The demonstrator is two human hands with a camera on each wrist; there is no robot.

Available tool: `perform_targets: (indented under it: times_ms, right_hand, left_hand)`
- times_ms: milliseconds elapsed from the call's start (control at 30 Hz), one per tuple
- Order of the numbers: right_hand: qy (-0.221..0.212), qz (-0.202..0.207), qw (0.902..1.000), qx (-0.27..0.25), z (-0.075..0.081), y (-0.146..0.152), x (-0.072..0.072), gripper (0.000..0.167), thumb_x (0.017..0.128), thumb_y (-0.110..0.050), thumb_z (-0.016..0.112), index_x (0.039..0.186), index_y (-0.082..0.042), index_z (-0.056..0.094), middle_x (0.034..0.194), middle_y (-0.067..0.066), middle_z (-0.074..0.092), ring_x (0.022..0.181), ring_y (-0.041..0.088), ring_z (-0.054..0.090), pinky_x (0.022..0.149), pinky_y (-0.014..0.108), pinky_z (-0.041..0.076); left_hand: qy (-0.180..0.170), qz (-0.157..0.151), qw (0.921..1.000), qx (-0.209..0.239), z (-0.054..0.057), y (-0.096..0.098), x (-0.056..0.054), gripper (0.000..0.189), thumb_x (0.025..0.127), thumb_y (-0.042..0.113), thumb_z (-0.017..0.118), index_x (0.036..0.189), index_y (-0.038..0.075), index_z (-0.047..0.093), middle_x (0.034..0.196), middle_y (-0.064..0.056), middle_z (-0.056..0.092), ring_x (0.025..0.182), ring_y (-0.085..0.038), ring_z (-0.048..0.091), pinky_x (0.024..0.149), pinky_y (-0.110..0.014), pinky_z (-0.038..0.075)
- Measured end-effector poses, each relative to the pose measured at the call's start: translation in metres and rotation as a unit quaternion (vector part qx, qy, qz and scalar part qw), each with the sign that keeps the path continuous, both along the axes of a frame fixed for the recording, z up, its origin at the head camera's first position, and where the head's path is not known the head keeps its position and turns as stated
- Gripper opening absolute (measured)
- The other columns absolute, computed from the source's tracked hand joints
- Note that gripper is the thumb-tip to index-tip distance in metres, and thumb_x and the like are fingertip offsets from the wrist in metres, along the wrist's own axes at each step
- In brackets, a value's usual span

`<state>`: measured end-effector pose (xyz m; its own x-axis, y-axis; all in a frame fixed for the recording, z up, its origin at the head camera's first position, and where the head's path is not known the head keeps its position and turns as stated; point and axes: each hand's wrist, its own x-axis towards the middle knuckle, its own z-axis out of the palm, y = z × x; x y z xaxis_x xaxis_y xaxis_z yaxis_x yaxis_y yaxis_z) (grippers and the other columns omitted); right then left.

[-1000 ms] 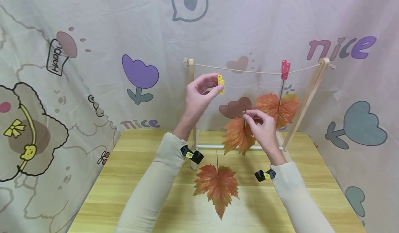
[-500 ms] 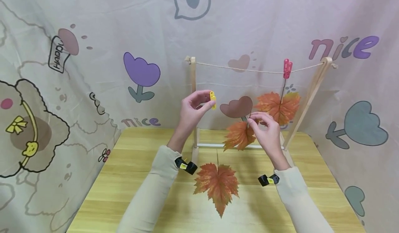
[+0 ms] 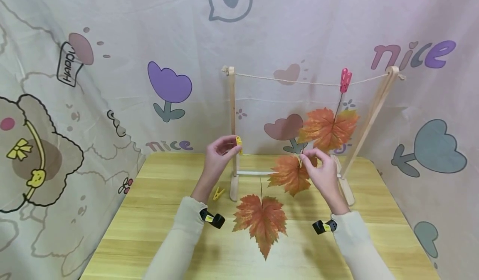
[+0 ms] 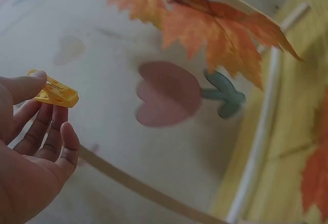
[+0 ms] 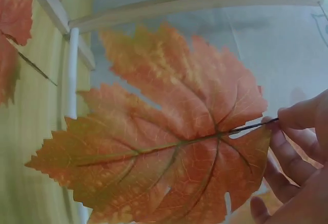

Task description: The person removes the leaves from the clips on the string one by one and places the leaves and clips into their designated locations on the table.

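Observation:
Between thumb and fingers, my left hand pinches a yellow clothespin, held in the air by the rack's left post. My right hand pinches the dark stem of an orange maple leaf, whose blade hangs down to the left of the fingers. Behind it, a second orange leaf hangs by its stem from a pink clothespin on the rope. A third, redder leaf lies flat on the table, stem pointing away from me.
The rope runs between two wooden posts, the left post and the right post, joined low down by a white bar. Another yellow clothespin lies on the wooden table left of the rack. A printed cloth backdrop hangs behind.
My left hand has come down and left with the clothespin, uncovering the yellow one on the table. My right hand has lowered slightly and moved a little right with its leaf.

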<state>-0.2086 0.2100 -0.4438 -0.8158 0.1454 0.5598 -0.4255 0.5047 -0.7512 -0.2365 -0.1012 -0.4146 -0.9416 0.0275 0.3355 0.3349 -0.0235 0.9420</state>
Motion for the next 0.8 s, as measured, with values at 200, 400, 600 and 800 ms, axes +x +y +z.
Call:
perform_targets:
  times_ms: [200,400,600,800]
  right_hand:
    - [-0.011,0.008,0.9998,-0.014,-0.011,0.005,0.002,0.006,0.092,-0.006,0.076,0.092,0.0,0.074,0.09,0.011,0.075,0.085,0.002,0.062,0.076,0.015,0.048]
    - [-0.027,0.035,0.9981,-0.044,-0.017,0.007,0.003,0.008,0.094,-0.005,0.075,0.095,0.003,0.074,0.091,0.016,0.074,0.08,0.003,0.065,0.071,0.012,0.051]
    - [-0.058,0.039,0.996,-0.055,-0.017,0.006,0.009,0.01,0.095,0.0,0.071,0.099,0.009,0.073,0.092,0.025,0.073,0.078,0.01,0.066,0.068,0.011,0.05]
    - [-0.085,0.046,0.993,-0.067,-0.002,0.003,0.024,0.014,0.097,0.005,0.066,0.103,0.017,0.069,0.095,0.032,0.071,0.078,0.014,0.069,0.069,0.014,0.053]
  left_hand:
    - [-0.021,0.019,0.9994,-0.018,-0.018,-0.013,0.002,0.03,0.092,0.005,0.077,0.121,0.001,0.07,0.116,-0.015,0.07,0.102,-0.026,0.067,0.087,-0.025,0.057]
    - [-0.028,0.033,0.9989,-0.016,-0.028,-0.025,0.007,0.031,0.092,0.006,0.078,0.121,-0.001,0.07,0.116,-0.018,0.069,0.102,-0.027,0.067,0.082,-0.024,0.058]
    - [-0.045,0.038,0.9983,-0.001,-0.043,-0.033,0.01,0.031,0.091,0.003,0.077,0.12,-0.005,0.069,0.115,-0.023,0.068,0.095,-0.022,0.068,0.069,-0.02,0.056]
    - [-0.049,0.042,0.9979,0.002,-0.055,-0.039,0.012,0.03,0.092,0.002,0.076,0.12,-0.007,0.069,0.113,-0.027,0.067,0.091,-0.016,0.069,0.067,-0.019,0.055]
